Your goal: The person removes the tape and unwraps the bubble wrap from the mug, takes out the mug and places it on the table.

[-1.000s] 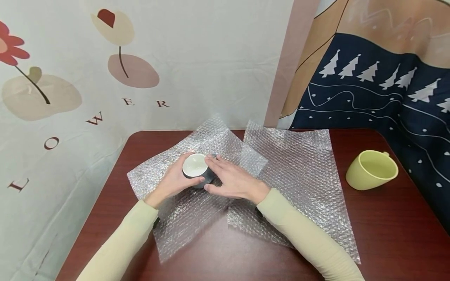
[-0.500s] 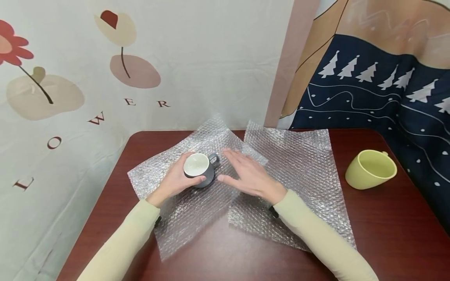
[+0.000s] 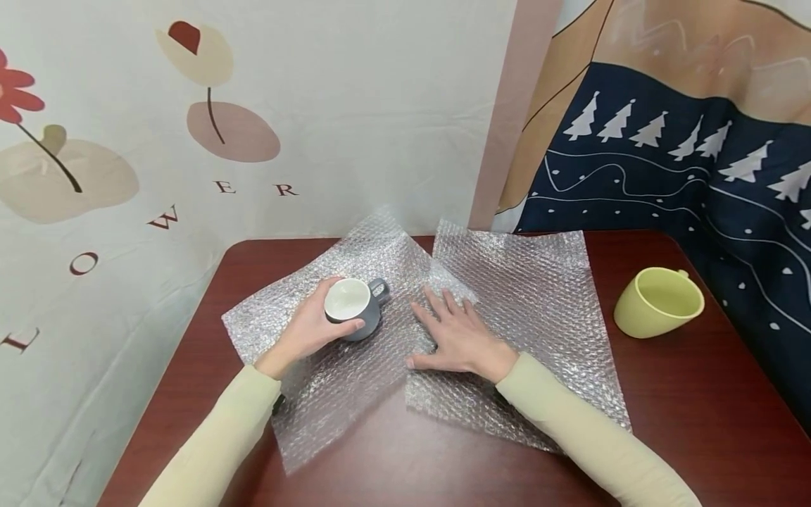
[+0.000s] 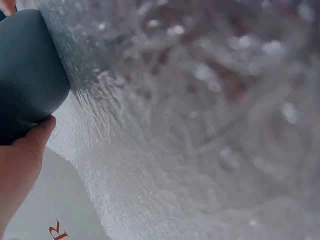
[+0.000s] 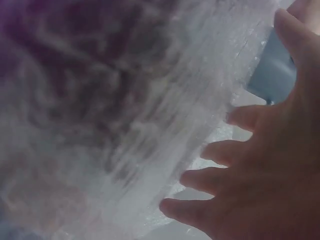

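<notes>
A dark grey mug (image 3: pixel 365 320) with a white inside stands on the left sheet of bubble wrap (image 3: pixel 342 391). My left hand (image 3: pixel 308 325) grips it from the left, thumb in front; its handle points to the back right. In the left wrist view the mug (image 4: pixel 30 70) fills the upper left corner, the thumb or a finger against its side. Fingers spread, my right hand (image 3: pixel 459 338) rests on the bubble wrap right of the mug, where the two sheets overlap. The right wrist view shows these spread fingers (image 5: pixel 215 180) against the wrap, holding nothing.
A second sheet of bubble wrap (image 3: pixel 532 282) lies flat on the right, partly under the left one. Near the right edge of the dark red table (image 3: pixel 684 394) stands a yellow-green mug (image 3: pixel 646 310). Printed cloths (image 3: pixel 380 105) hang behind the table.
My right hand has let go of the grey mug, moved right and come down with spread fingers on the bubble wrap. The left hand still holds the mug.
</notes>
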Demonstrator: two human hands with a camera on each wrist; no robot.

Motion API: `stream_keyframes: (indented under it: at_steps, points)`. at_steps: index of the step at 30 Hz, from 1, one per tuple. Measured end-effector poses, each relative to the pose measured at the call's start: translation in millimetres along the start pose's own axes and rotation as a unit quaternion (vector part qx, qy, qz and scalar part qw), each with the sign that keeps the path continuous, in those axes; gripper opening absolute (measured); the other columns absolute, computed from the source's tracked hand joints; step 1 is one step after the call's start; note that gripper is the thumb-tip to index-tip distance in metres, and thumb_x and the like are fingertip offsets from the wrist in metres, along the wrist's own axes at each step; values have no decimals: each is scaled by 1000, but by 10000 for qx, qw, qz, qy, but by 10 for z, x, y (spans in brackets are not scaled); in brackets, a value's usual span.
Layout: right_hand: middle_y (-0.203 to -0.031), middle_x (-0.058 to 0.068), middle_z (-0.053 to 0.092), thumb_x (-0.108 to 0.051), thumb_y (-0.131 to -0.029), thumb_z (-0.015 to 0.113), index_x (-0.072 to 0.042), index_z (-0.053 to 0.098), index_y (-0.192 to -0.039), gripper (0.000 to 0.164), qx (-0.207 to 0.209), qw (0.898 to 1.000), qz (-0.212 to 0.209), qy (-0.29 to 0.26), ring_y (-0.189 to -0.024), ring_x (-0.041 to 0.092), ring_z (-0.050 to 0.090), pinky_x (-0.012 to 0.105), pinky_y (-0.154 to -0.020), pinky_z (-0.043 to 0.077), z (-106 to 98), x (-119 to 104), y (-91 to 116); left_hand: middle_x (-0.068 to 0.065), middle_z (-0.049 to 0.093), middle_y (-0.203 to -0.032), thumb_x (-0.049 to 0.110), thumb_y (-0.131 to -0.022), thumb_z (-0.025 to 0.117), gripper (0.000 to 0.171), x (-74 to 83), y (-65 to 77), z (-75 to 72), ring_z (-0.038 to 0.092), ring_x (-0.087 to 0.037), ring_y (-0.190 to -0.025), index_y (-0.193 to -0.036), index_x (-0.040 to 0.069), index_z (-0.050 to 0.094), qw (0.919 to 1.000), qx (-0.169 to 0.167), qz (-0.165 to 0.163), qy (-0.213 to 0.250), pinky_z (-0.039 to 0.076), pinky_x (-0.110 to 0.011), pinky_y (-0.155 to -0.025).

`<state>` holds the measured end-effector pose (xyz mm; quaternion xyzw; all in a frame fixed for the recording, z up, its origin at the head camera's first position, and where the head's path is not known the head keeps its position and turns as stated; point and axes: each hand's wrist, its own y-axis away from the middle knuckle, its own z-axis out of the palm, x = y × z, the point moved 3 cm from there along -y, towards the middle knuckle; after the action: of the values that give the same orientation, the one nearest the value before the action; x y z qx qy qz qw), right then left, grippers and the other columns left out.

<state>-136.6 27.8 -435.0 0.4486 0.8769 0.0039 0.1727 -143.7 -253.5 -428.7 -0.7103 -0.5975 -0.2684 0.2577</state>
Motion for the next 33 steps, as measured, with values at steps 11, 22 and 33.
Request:
stream_keyframes:
  at_steps: [11, 22, 33]
  points:
    - [-172, 15, 12, -78, -85, 64, -21, 28, -166, 106, -439, 9982, 88, 403, -155, 47, 11, 71, -118, 19, 34, -7, -1, -21, 57, -140, 42, -81, 89, 95, 11, 2, -1, 60, -42, -120, -155, 10, 39, 10000, 5, -67, -8, 51, -60, -93]
    - [-172, 16, 13, -75, -87, 64, -18, 29, -165, 103, -501, 9980, 34, 393, -155, 47, 10, 71, -118, 19, 52, -28, -3, -19, 62, -137, 44, -77, 91, 95, 13, 30, -72, 58, -42, -117, -154, 12, 45, 9995, 284, -102, -42, 48, -60, -91]
    - [-172, 17, 13, -74, -88, 64, -17, 29, -165, 102, -533, 9981, 0, 322, -155, 49, 11, 71, -118, 20, 30, -24, -2, -18, 62, -131, 30, -81, 89, 84, 45, 309, -538, 62, -34, -110, -150, 7, 46, 9968, 790, 152, 15, 50, -50, -83]
